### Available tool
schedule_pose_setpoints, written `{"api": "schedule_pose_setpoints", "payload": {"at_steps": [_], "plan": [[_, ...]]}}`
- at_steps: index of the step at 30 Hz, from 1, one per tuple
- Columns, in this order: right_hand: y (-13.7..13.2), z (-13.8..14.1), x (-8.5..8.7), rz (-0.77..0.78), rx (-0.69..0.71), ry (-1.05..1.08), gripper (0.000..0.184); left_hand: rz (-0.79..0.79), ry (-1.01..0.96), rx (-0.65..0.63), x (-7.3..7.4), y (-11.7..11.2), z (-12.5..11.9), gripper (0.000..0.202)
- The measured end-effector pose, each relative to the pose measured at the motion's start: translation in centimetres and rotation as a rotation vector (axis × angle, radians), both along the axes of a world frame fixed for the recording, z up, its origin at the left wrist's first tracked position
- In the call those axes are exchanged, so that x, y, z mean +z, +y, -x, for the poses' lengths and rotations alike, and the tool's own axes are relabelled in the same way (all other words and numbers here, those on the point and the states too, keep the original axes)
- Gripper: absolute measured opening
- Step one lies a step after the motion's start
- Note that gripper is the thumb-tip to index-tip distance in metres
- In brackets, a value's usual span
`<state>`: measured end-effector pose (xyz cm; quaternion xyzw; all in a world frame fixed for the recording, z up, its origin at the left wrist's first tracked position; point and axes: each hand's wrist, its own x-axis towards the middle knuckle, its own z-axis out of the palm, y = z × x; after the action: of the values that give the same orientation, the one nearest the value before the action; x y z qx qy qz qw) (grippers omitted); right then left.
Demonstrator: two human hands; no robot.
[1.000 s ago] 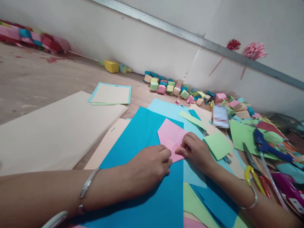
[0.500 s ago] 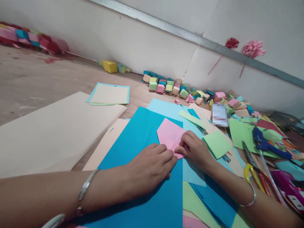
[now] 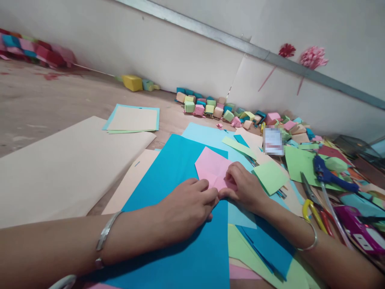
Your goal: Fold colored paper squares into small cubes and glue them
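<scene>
Between my hands is a folded piece of pink paper, with creases across it and its far corners showing. Its near edge is hidden under my fingers. My left hand is closed on the near left edge, fingertips pressed together. My right hand pinches the near right side, thumb close to the left fingertips. Under both lies a large blue sheet, and the pink paper rests over its far right part. A light blue sheet shows beyond it.
Right of my right arm lie scissors, a blue glue gun and a magenta tool. Green paper and scraps spread nearby. Small folded paper boxes line the wall. A large cream sheet lies left.
My fingers have shifted slightly along the near edge of the pink paper, the right hand's grip moving a little. The whole view has drifted slightly, so things sit further left.
</scene>
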<state>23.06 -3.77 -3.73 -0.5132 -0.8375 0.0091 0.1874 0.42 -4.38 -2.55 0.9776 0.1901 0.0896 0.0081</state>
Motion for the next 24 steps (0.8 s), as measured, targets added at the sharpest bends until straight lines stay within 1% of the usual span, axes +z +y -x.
{"api": "schedule_pose_setpoints", "payload": {"at_steps": [3,5,7,10,13,15,18,20,22,24], "plan": [[0.1,-0.2,0.5,0.088,0.020,-0.042,0.047,-0.006,0.006,-0.007,0.1,0.0,0.0,0.025],[0.4,-0.6,0.9,0.144,0.040,-0.073,0.047,-0.010,0.013,-0.009,0.1,0.0,0.0,0.023],[0.8,-1.3,1.2,0.188,0.089,-0.078,0.045,-0.007,0.027,-0.008,0.0,0.1,0.1,0.021],[1.5,-2.7,1.6,0.259,0.174,-0.027,0.043,0.004,0.026,-0.017,-0.1,0.2,0.2,0.021],[2.0,-4.1,1.9,0.328,0.205,0.029,0.040,0.008,-0.004,-0.027,0.1,0.1,0.2,0.023],[2.2,-4.8,2.1,0.361,0.214,0.054,0.038,0.020,-0.003,-0.008,0.4,0.0,0.1,0.027],[2.2,-5.2,2.4,0.398,0.221,0.069,0.035,0.041,-0.005,0.043,0.8,-0.1,-0.2,0.043],[2.2,-5.1,2.5,0.404,0.215,0.066,0.034,0.040,-0.020,0.052,1.0,-0.1,-0.4,0.053],[2.2,-5.0,2.5,0.399,0.216,0.065,0.034,0.040,-0.024,0.041,1.1,-0.1,-0.4,0.055],[2.2,-4.9,2.5,0.392,0.223,0.069,0.035,0.053,-0.030,0.021,1.0,-0.1,-0.2,0.048]]}}
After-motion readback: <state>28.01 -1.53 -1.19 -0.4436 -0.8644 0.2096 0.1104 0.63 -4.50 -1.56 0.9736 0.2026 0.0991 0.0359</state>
